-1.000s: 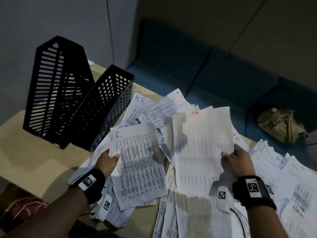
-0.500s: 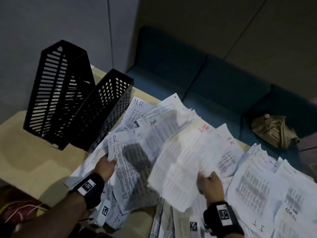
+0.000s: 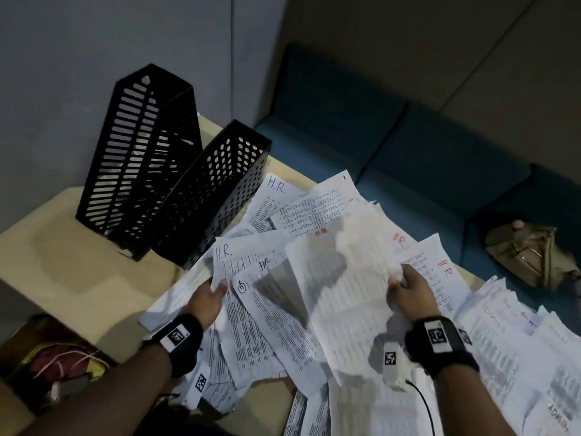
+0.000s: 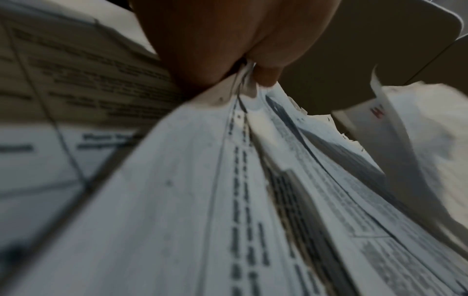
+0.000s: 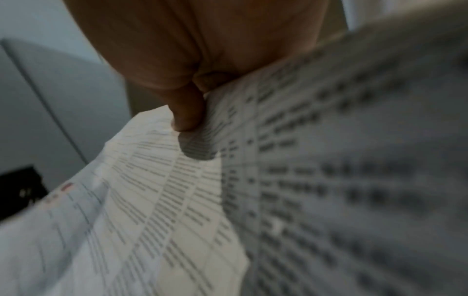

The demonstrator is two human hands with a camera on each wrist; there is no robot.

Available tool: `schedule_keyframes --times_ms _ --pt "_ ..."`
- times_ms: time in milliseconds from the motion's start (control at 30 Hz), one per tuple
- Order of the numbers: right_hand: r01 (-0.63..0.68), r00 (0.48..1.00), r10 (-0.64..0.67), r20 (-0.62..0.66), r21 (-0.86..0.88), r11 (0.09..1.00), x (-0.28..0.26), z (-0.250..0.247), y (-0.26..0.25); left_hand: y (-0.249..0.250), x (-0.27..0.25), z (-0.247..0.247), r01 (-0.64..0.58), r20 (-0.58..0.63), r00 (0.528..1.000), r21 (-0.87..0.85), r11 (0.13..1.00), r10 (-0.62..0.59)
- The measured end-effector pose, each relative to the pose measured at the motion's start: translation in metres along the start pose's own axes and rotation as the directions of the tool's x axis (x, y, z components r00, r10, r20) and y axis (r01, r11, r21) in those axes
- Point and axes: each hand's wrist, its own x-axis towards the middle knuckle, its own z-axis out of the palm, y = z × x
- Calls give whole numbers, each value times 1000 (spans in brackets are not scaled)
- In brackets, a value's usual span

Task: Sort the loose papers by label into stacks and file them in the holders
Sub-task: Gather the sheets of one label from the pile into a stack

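Right hand (image 3: 408,294) has swung its pinched sheet (image 3: 345,278) over papers (image 3: 248,278) left hand (image 3: 207,300) pinches.

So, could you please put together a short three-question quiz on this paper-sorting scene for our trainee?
1. True or false: both black file holders already hold papers.
2. Which label is written on the sheets around the left hand: A) H.R. B) Admin C) Finance
3. What does the right hand pinch?

Key
1. False; through their perforated walls they look empty.
2. A.
3. The edge of a printed sheet, lifted above the loose papers; the left hand grips a bundle of H.R. sheets.
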Motion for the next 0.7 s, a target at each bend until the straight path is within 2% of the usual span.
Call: schedule_keyframes --times_ms 100,200,267,367,467,567,633,700 --pt "-28 985 57 161 -174 984 12 52 3 0 -4 0 -37 56 998 -48 998 40" --pt "-39 966 96 240 -231 972 5 95 3 -7 1 5 -63 62 996 101 993 57" --pt "-69 969 103 223 -153 986 -5 107 -4 -13 7 7 -17 27 1000 148 989 13" --pt "-103 977 120 176 -103 989 -14 105 -10 -16 11 7 41 22 999 39 998 -42" --pt "-93 996 93 -2 -30 995 -16 86 -10 -9 10 7 67 6 998 17 998 -67" --pt "-145 970 182 -159 219 965 -14 67 0 -8 8 8 55 34 998 20 998 -56" --pt "-199 954 263 -146 352 915 -16 67 8 1 -1 11 34 74 997 10 999 -35" --pt "-195 968 235 -86 328 924 -24 77 9 13 -11 18 3 80 997 5 1000 -4"
